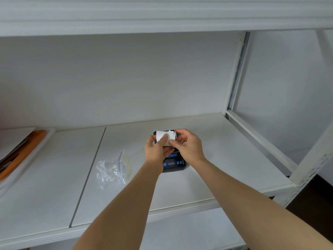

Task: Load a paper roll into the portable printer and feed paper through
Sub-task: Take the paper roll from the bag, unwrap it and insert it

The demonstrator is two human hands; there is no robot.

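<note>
Here both hands work over the small black portable printer with blue buttons [173, 162], which sits on the white metal shelf [216, 159], near its middle and a little back from the front edge. The left hand [156, 150] is closed around the white paper roll [164, 137], cradling it from below and the side so the roll stays steady just above the printer's far end, where the paper compartment seems to be; whether the lid is open I cannot tell, since the hands and roll cover that part. The right hand [187, 145] pinches the loose end of the paper between thumb and fingertips, probably to peel the leading edge free so it can be drawn out once the roll is seated. Holding the roll directly over the printer keeps the drop into the bay short, so loading itself looks not yet done.

To the left of the printer lies a crumpled clear plastic zip bag with a blue and yellow seal [112, 169], apart from the hands and out of the way. At the far left edge sits an orange-rimmed tray-like object [23, 150] holding flat papers, well apart. Nothing lies between the hands and the printer; the only hindrance is that the hands hide the compartment.
</note>
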